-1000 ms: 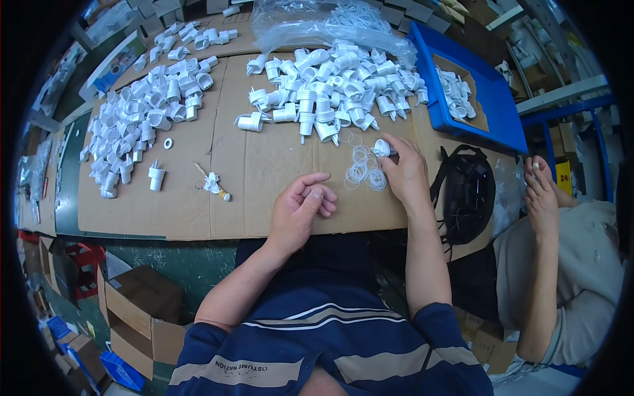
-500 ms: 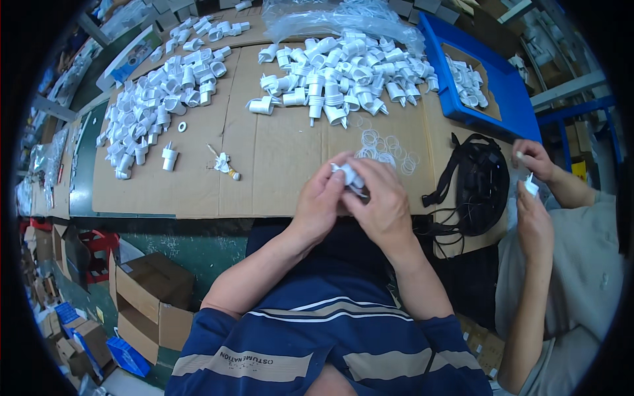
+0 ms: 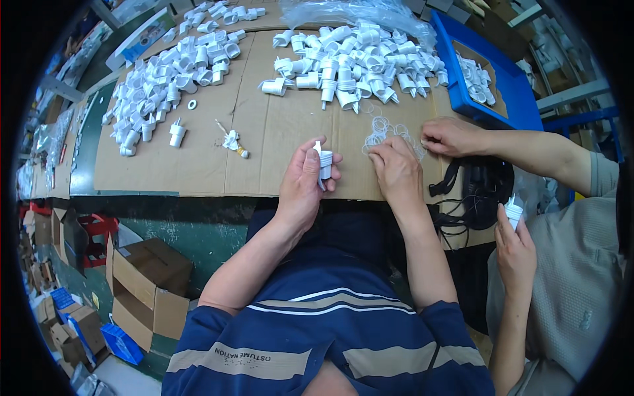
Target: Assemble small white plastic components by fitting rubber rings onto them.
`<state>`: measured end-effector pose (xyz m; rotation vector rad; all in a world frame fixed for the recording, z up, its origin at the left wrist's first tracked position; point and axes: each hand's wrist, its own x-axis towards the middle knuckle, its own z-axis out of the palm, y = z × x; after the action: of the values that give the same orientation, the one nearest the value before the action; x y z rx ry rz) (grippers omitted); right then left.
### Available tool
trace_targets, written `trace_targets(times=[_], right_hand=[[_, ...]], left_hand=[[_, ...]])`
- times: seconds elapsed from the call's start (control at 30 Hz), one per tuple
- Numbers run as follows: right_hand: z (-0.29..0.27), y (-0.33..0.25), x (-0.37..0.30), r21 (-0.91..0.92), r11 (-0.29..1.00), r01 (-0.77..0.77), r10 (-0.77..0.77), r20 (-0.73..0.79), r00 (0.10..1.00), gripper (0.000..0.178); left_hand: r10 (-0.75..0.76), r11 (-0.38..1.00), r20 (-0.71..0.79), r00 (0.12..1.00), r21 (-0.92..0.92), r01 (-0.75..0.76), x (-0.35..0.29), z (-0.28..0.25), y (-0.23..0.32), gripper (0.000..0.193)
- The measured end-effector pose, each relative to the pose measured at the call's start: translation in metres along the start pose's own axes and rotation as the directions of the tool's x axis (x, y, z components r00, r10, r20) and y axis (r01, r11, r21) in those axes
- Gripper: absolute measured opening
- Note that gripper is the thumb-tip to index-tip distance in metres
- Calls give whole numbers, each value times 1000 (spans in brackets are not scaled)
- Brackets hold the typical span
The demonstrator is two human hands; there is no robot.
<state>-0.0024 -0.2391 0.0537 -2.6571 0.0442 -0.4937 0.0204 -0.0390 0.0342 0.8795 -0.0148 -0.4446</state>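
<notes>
My left hand (image 3: 298,185) is closed round a white plastic fitting (image 3: 325,165) with a narrow spout pointing up and ridges round its body. At the near edge of the loose clear rings (image 3: 382,130), my right hand (image 3: 401,173) has its fingers bent and drawn together. Whatever lies between those fingertips is too small to make out. Beyond both hands, a big heap of similar white fittings (image 3: 350,63) covers the back of the cardboard (image 3: 284,132). Another heap of white fittings (image 3: 155,86) lies at the left.
A co-worker's hand (image 3: 456,136) reaches to the rings from the right; the co-worker's other hand (image 3: 515,254) holds a white fitting. A blue tray (image 3: 456,99) stands at the back right, near a black strapped item (image 3: 479,191). One fitting (image 3: 177,134) stands alone at the left.
My hands have parted: the left keeps the fitting, while the right has moved to the rings. The co-worker's one hand has come over to the rings; the other has lowered.
</notes>
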Motion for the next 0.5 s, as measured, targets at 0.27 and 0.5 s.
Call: trace_targets(times=[0.27,0.5], right_hand=[[-1,10,1,24,999,-26,27,-46,999,11],[6,16,5,-96,985,142,-139,31,990,14]], left_hand=[[-80,982,55,995,-168,89,0,-6,0,43],[-160,970,77,984,-173,171,-3,8,11,45]])
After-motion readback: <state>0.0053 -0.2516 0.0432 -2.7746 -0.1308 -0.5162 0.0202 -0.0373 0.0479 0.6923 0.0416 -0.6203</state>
